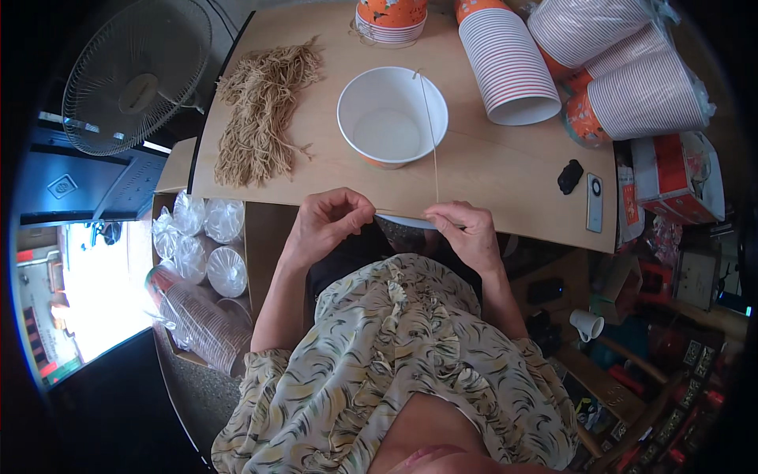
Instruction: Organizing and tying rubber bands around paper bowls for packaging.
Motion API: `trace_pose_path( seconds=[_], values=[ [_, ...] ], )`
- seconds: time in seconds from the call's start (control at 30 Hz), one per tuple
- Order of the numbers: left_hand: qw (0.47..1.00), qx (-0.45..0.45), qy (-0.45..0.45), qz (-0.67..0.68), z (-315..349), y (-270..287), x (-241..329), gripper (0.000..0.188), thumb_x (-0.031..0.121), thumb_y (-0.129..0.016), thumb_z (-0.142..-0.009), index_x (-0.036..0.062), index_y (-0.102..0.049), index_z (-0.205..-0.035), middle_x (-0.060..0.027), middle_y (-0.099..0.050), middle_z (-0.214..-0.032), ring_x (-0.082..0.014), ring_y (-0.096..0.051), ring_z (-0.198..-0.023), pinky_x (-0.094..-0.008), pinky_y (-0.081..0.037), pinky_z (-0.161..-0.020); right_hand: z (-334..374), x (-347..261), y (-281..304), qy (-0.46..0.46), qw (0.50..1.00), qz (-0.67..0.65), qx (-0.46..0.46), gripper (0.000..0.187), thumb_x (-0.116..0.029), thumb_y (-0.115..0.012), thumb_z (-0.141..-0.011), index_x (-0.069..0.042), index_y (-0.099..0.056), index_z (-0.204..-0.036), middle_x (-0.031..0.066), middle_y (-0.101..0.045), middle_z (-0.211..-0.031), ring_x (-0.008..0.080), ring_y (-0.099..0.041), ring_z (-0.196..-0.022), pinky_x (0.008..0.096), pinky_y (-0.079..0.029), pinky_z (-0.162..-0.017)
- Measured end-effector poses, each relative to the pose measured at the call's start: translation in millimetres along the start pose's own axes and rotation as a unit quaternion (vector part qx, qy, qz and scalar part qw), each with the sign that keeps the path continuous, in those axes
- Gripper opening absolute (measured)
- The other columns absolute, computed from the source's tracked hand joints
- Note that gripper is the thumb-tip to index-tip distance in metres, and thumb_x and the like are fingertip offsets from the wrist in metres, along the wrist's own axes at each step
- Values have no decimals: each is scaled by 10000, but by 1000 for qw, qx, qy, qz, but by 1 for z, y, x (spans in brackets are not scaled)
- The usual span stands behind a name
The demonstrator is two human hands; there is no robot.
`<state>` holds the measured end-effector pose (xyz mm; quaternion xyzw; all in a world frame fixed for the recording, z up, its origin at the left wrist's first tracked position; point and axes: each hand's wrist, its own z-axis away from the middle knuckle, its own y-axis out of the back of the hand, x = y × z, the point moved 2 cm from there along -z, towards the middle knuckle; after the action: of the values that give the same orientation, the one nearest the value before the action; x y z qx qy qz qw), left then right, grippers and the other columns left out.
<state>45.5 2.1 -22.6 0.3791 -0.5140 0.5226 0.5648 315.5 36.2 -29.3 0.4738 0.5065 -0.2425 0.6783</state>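
Note:
Both my hands are held at the table's front edge, fingertips pinched and a short gap between them. From the fingers of my right hand [467, 233] a thin tan string [433, 150] runs up across a large white paper tub [359, 110], with its end by the tub's far rim. My left hand [325, 225] pinches with thumb and forefinger; the string seems to stretch across to it. A white rim [407, 222] shows below the edge between my hands, mostly hidden. Left of the tub lies a heap of tan strings [260, 114].
Stacked paper tubs [509, 67] lie at the far right beside bagged stacks [643, 99]. An orange patterned tub [391, 20] stands at the back. A black object [569, 177] and a silver device [594, 202] are near the right edge. A fan [138, 91] stands left, above boxed, wrapped tubs [225, 268].

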Motion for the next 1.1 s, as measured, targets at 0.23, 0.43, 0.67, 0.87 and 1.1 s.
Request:
trace_pose_path(
  seconds=[0.23, 0.43, 0.67, 0.87, 1.1],
  values=[
    [972, -2, -96, -213, 0, -38, 23, 80, 52, -753, -887, -13, -732, -930, -22, -680, -803, -71, -610, -665, -243, -504, -603, -14, -55, -7, 287, 917, 201, 190, 514, -196, -672, -957, 52, -507, -1376, 213, -628, -1259, 381, -603, -1131, 493, -466, -985],
    [939, -12, -193, -283, -11, -50, 42, 97, 57, -784, -834, 8, -729, -897, -54, -657, -802, -129, -633, -672, -289, -505, -585, -16, -52, -26, 44, 999, -19, 5, 315, -182, -527, -1063, 19, -521, -1306, 147, -688, -839, 304, -671, -762, 389, -533, -731],
    [973, -9, -117, -198, -17, -32, 32, 129, 61, -822, -820, 8, -723, -884, -21, -643, -795, -85, -586, -661, -269, -482, -593, -19, -40, -24, 99, 993, -61, -1, 188, -132, -595, -1030, 24, -568, -1131, 85, -637, -724, 113, -581, -608, 283, -469, -576],
    [984, -22, -111, -137, -21, -25, 22, 78, 39, -781, -878, 7, -723, -921, -8, -641, -868, -62, -594, -758, -231, -490, -670, -18, -38, -22, 62, 988, -142, -7, 78, -11, -664, -963, 33, -624, -1013, -18, -624, -743, 8, -531, -657, 193, -431, -568],
    [992, -6, -120, -41, -23, -11, 5, 85, 77, -751, -920, 7, -727, -962, -8, -669, -901, -68, -600, -753, -226, -493, -671, -16, -33, -22, 64, 979, -186, 43, 31, 2, -643, -974, 33, -641, -978, -44, -606, -763, -18, -474, -642, 162, -366, -548]
  ],
)
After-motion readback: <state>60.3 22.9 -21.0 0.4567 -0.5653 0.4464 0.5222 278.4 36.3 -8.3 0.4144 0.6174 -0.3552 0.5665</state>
